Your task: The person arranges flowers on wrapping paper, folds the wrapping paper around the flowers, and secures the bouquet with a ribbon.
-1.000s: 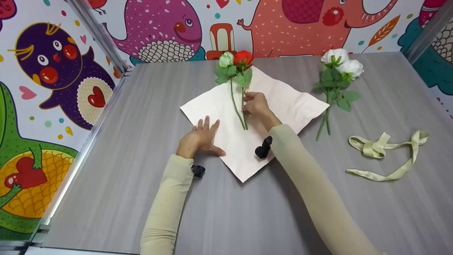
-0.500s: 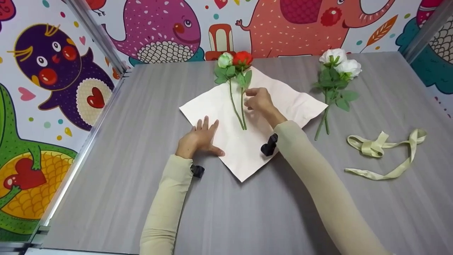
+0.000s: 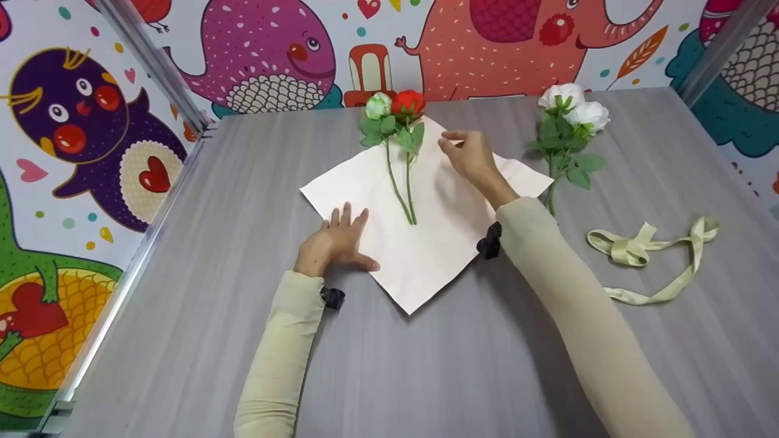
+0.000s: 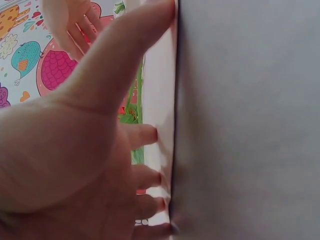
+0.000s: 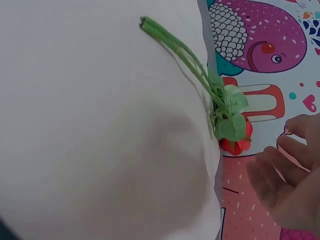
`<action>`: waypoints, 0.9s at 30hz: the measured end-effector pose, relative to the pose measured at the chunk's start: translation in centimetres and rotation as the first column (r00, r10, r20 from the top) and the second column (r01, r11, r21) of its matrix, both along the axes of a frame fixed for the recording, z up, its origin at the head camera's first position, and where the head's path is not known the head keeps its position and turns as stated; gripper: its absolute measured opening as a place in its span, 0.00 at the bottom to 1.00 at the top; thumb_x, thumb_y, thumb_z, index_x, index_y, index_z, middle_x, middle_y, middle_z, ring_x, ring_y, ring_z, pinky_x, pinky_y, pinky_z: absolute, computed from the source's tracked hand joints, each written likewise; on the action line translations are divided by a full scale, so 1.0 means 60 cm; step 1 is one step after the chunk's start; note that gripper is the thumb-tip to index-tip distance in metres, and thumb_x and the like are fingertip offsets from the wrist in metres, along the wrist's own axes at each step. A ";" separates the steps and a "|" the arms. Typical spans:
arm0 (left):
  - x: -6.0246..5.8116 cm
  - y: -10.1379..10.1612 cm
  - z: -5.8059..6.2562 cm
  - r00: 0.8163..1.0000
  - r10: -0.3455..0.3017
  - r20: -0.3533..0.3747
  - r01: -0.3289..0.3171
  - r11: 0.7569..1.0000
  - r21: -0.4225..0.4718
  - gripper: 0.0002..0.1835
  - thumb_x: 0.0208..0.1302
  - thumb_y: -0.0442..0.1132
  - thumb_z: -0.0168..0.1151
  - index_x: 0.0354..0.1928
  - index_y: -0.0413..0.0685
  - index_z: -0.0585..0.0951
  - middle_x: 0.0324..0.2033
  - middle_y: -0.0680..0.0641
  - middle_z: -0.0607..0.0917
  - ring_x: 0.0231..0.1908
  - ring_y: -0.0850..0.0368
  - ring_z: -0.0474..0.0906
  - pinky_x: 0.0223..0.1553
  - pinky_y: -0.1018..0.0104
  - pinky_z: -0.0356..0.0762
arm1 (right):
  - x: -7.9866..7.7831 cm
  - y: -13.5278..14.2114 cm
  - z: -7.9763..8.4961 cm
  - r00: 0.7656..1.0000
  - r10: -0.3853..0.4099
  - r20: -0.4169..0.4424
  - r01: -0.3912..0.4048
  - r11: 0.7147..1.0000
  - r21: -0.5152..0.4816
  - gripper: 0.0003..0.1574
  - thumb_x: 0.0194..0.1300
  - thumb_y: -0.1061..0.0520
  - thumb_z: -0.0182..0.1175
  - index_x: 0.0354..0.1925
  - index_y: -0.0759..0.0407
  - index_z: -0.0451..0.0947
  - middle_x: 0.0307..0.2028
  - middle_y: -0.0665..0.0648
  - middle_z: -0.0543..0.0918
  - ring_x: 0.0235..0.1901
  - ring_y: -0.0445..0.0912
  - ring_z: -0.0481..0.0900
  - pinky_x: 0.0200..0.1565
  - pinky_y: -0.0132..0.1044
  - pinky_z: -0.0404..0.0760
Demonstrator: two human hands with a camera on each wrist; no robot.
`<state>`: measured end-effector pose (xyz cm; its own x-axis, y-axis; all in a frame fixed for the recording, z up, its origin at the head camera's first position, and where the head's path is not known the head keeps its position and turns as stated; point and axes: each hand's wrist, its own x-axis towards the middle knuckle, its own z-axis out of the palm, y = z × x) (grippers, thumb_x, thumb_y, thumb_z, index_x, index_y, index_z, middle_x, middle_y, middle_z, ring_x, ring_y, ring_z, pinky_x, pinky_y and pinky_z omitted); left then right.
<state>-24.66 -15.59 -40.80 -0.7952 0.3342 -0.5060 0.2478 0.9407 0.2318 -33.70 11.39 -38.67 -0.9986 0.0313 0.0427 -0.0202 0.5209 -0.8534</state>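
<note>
- Left hand (image 3: 336,243): fingers wide on left edge of paper (image 3: 414,267); lifting could let it curl.
- Right hand (image 3: 471,161) above paper: fingers loosely bent, apparently holding nothing; brushing could shift red rose (image 3: 408,102).

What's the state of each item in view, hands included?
Paper: unfolded, creased at right.
Left hand: fingers extended, touching paper.
Right hand: raised over paper, holding nothing.
Red flower: lying on paper, bloom past its edge.
Green-white flower: lying beside it, likewise.
White flowers: lying on table, stems partly hidden.
Ribbon: loose on table, partly looped.
</note>
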 end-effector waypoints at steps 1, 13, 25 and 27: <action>0.001 -0.002 0.000 1.000 0.002 -0.002 -0.002 1.000 -0.003 0.64 0.58 0.62 0.70 0.80 0.43 0.38 0.76 0.27 0.32 0.77 0.27 0.28 0.77 0.36 0.38 | 0.000 0.007 0.001 1.000 0.003 -0.005 -0.003 1.000 0.008 0.24 0.72 0.53 0.57 0.62 0.60 0.79 0.57 0.63 0.83 0.51 0.50 0.78 0.46 0.34 0.75; 0.002 0.000 -0.001 1.000 -0.005 -0.008 0.006 1.000 0.015 0.63 0.58 0.61 0.70 0.80 0.43 0.39 0.76 0.26 0.32 0.77 0.27 0.28 0.76 0.35 0.37 | 0.017 0.137 0.007 0.991 -0.072 -0.112 0.086 0.988 0.127 0.26 0.71 0.56 0.59 0.64 0.63 0.76 0.67 0.65 0.75 0.65 0.60 0.71 0.65 0.53 0.71; 0.001 0.000 0.000 0.999 -0.019 -0.029 0.019 1.000 0.012 0.63 0.58 0.61 0.70 0.80 0.41 0.40 0.76 0.25 0.33 0.76 0.25 0.31 0.76 0.34 0.40 | 0.048 0.237 -0.013 0.967 -0.222 -0.123 0.241 0.955 0.173 0.29 0.67 0.60 0.57 0.65 0.66 0.73 0.65 0.72 0.66 0.57 0.61 0.68 0.57 0.53 0.68; 0.001 0.001 -0.001 1.000 -0.017 -0.026 0.017 1.000 0.007 0.64 0.57 0.61 0.70 0.80 0.41 0.40 0.76 0.25 0.34 0.77 0.26 0.31 0.76 0.34 0.40 | 0.052 0.251 -0.019 0.967 -0.233 -0.101 0.249 0.950 0.187 0.30 0.66 0.61 0.57 0.66 0.67 0.73 0.66 0.74 0.65 0.58 0.62 0.68 0.59 0.54 0.68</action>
<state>-24.59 -15.53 -40.88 -0.8020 0.3513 -0.4831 0.2698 0.9346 0.2318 -30.57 26.47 -39.79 -0.9557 0.2540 0.1487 0.0654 0.6758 -0.7342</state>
